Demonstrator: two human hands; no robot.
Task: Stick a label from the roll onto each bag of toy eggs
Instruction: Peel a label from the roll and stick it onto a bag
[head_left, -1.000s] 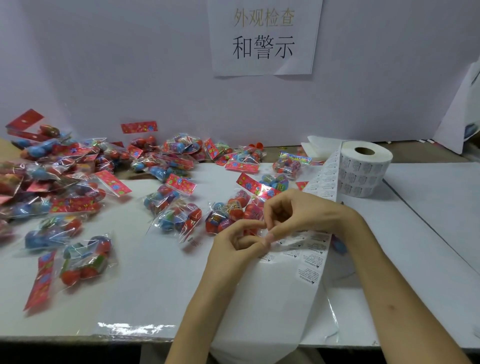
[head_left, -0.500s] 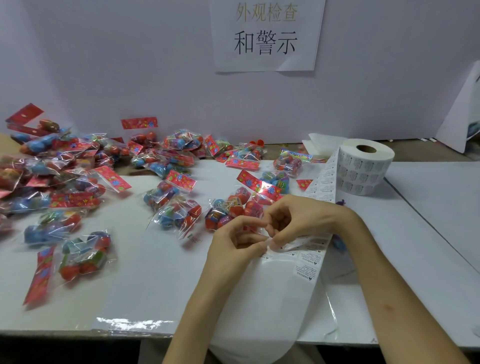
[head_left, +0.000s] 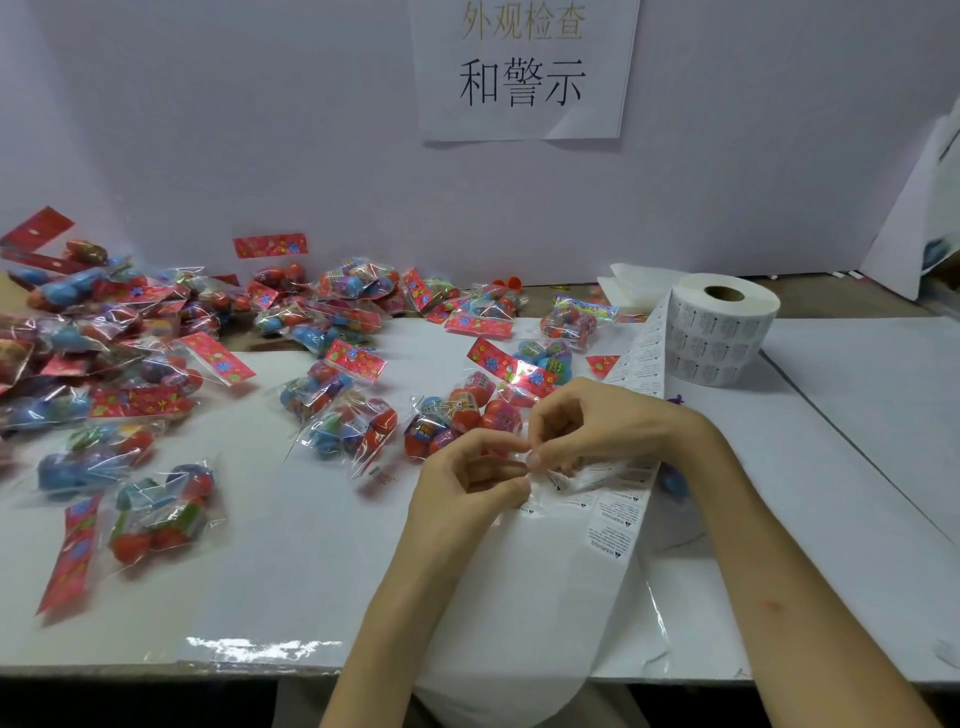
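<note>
A white label roll (head_left: 719, 330) stands at the back right, and its label strip (head_left: 613, 525) runs down across the table and over the front edge. My left hand (head_left: 467, 480) and my right hand (head_left: 587, 423) meet over the strip, fingers curled and pinching at a label there. Several clear bags of toy eggs with red header cards lie over the left and middle of the table. One bag of toy eggs (head_left: 457, 418) lies just behind my hands, another bag (head_left: 161, 514) at the front left.
A paper sign with Chinese characters (head_left: 524, 67) hangs on the white back wall. Folded white paper (head_left: 636, 280) lies behind the roll. The table (head_left: 291, 571) is covered in white sheeting with a glossy front edge.
Both hands have stayed over the strip, with only small finger movements at the label. The strip has shifted slightly.
</note>
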